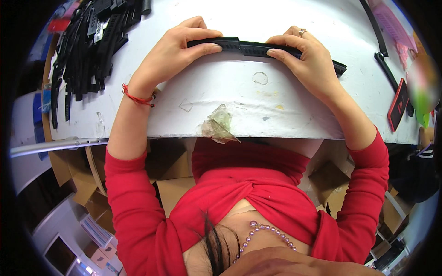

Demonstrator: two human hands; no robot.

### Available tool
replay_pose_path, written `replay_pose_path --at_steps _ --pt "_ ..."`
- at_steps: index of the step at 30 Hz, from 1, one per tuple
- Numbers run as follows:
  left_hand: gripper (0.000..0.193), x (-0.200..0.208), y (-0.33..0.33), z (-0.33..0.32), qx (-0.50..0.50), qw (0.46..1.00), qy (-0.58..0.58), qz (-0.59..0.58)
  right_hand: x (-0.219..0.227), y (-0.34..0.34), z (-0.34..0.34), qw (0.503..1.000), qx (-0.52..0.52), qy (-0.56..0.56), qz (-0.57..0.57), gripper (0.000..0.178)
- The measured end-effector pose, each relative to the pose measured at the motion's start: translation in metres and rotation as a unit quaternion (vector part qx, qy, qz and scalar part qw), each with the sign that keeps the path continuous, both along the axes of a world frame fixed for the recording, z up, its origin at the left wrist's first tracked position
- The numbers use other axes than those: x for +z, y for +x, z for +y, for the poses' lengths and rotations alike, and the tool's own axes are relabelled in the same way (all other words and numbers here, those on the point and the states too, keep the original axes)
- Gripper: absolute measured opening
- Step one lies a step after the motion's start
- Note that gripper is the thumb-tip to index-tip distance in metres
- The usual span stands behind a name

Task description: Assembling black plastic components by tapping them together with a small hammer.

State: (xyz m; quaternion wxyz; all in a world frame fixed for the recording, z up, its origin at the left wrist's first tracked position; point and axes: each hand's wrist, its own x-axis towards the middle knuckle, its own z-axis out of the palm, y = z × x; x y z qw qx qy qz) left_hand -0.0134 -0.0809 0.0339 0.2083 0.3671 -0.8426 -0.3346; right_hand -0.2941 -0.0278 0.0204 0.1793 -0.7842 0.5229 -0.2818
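Both hands gripped one long black ribbed strip [258,47], which lay across the far middle of the white surface [230,92]. The left hand [172,53] clenched its left end, thumb underneath; the right hand [306,57] clenched the right part, the strip's tip projecting beyond it. For good control, the thumbs should probably press evenly near the centre joint while the strip stays flat. A pile of black strips [87,41] lay far left. A red-and-black phone [398,105] lay right. Cardboard boxes [175,184] stood below the surface.
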Motion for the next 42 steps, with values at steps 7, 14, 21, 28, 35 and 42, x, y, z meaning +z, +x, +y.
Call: replay_pose_path --at_steps 7,14,21,28,35,42 --pt "0.028 -0.002 -0.017 0.008 -0.034 0.999 -0.029 0.015 0.007 0.028 -0.008 0.985 0.008 0.155 -0.075 0.027" --pt "0.035 0.014 0.009 -0.054 0.056 0.997 -0.018 0.046 0.008 0.031 0.003 0.995 0.001 0.084 -0.056 0.026" --pt "0.038 0.013 0.043 -0.172 0.354 0.786 -0.248 -0.442 0.004 0.022 -0.003 0.996 0.046 0.056 -0.041 0.031" --pt "0.047 0.014 0.039 -0.184 0.384 0.789 -0.172 -0.448 0.003 0.02 -0.01 0.996 0.036 0.064 -0.04 0.033" --pt "0.048 0.046 0.069 -0.158 0.325 0.906 0.027 -0.268 0.005 0.027 -0.008 0.989 0.04 0.131 -0.059 0.029" --pt "0.043 0.086 0.031 0.026 0.263 0.963 -0.03 -0.042 -0.002 0.021 -0.003 0.993 0.001 0.097 -0.065 0.027"
